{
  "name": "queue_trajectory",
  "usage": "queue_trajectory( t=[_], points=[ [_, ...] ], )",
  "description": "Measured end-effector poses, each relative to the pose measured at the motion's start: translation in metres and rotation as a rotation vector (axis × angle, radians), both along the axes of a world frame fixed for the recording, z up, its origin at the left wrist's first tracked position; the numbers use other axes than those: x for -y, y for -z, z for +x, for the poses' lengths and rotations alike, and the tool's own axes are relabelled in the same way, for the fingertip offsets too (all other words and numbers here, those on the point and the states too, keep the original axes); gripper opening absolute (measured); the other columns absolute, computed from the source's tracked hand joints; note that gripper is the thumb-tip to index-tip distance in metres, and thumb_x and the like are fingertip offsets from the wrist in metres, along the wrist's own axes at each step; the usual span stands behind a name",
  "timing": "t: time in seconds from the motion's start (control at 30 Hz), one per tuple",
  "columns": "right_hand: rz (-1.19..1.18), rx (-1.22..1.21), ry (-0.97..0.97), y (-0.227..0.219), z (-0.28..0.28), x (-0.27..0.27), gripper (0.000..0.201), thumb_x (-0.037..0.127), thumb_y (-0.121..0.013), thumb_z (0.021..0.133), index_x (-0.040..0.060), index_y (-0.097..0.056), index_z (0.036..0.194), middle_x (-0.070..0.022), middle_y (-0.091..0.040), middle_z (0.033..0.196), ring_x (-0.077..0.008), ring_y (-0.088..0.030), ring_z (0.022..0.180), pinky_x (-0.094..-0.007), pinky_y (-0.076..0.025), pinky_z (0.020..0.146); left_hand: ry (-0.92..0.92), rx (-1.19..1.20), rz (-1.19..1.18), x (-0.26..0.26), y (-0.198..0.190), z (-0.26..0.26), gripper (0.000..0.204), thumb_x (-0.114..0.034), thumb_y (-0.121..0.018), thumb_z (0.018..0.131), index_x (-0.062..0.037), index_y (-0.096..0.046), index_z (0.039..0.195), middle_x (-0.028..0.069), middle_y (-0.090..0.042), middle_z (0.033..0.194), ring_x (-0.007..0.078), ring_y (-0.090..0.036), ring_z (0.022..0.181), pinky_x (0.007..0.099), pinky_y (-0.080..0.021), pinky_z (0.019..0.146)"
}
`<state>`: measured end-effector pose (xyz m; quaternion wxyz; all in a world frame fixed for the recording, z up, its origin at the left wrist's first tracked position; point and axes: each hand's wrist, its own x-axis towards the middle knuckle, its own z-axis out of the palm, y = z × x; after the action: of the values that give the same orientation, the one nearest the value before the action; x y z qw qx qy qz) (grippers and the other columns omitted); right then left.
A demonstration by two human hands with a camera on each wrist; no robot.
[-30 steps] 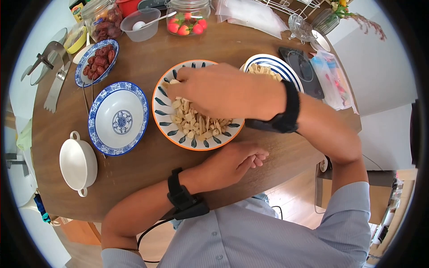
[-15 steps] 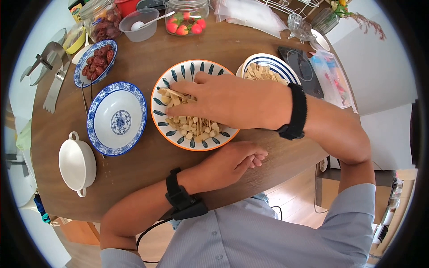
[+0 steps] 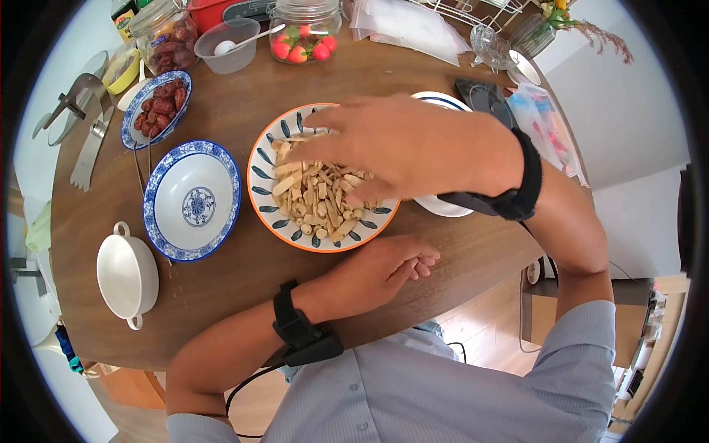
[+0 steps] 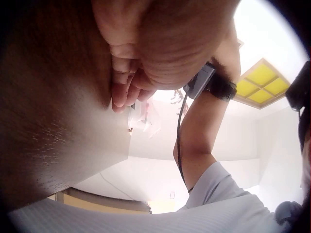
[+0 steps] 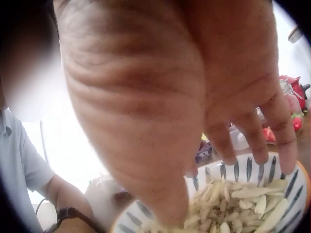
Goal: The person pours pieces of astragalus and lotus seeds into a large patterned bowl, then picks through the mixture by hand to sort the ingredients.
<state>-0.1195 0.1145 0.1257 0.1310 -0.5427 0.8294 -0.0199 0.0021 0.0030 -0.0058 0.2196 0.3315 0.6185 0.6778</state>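
Observation:
My right hand [image 3: 413,151] is spread over a white bowl [image 3: 264,198] with an orange rim and dark leaf marks. Pale, dried-looking slices and sticks [image 3: 317,199] fill the bottom of that bowl. In the right wrist view the fingers [image 5: 250,136] stretch apart over the slices [image 5: 257,204], gripping none, with the thumb low by the heap. My left hand [image 3: 388,269] rests near the table's front edge, fingers loosely curled and holding nothing. Partly hidden behind the right hand is a blue-banded plate [image 3: 442,99].
Left of the bowl is a blue-and-white dish [image 3: 170,199]; a white two-handled bowl [image 3: 127,273] stands nearer. Behind are a dish of red dates [image 3: 161,111], a plastic tub [image 3: 229,59] and a glass jar of strawberry-like pieces [image 3: 303,44]. A black scale [image 3: 484,100] sits at right.
My right hand, earlier down among the slices with bent fingers, has opened, lifted and shifted right, uncovering more of the heap. The left hand stays put.

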Motion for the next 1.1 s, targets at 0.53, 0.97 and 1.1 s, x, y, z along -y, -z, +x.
queue_trajectory(
  t=[0.53,0.97,1.1],
  points=[
    [-0.245,-0.083,-0.034,0.057,0.002,0.024,0.043,0.009,-0.073,0.081,0.01,-0.067,0.124,-0.0183,-0.062,0.12,-0.0368,-0.067,0.104,-0.0467,-0.057,0.084,-0.015,-0.043,-0.024,0.0,0.001,0.001,0.033,0.011,-0.046,0.098,0.0033,-0.062,0.126,0.0138,-0.072,0.104,0.0205,-0.071,0.094,0.0327,-0.057,0.087],
    [0.076,-0.04,-0.103,0.011,-0.006,0.0,0.083,0.008,-0.083,0.074,0.0234,-0.052,0.149,-0.0186,-0.046,0.154,-0.0409,-0.055,0.13,-0.0483,-0.055,0.1,-0.014,-0.021,0.01,-0.001,0.0,0.001,0.031,0.011,-0.046,0.098,0.003,-0.062,0.124,0.0142,-0.072,0.105,0.0203,-0.071,0.096,0.0326,-0.058,0.086],
    [-0.037,-0.085,-0.131,0.04,0.003,0.005,0.09,0.006,-0.083,0.072,0.0233,-0.048,0.152,-0.0184,-0.046,0.154,-0.0406,-0.053,0.131,-0.0476,-0.055,0.101,-0.017,-0.018,0.004,-0.001,-0.001,0.001,0.031,0.01,-0.046,0.098,0.0031,-0.062,0.124,0.0142,-0.072,0.105,0.0201,-0.071,0.096,0.0325,-0.058,0.086]
  ],
)
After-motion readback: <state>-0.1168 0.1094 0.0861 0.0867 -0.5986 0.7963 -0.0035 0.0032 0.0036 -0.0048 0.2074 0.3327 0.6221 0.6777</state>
